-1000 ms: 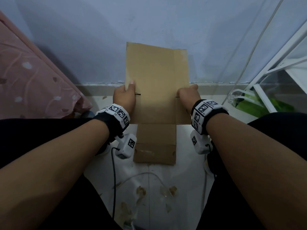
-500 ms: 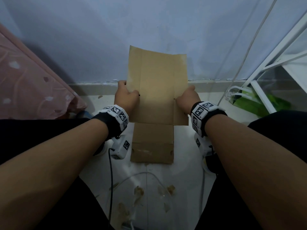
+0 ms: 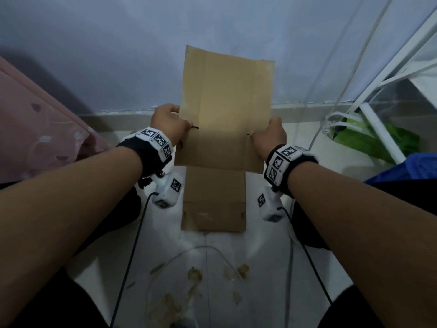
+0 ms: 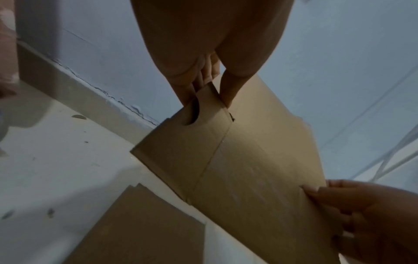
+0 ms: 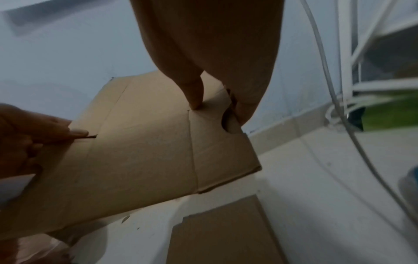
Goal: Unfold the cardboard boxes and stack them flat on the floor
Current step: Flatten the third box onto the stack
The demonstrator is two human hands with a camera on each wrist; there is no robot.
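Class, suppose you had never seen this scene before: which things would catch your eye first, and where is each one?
First, the flattened cardboard box held up in the middle, in front of the pale wall, pinched at its side edges by the left hand and the right hand. Next, another cardboard piece lying flat on the white floor right below it. Then the pink patterned fabric at far left.
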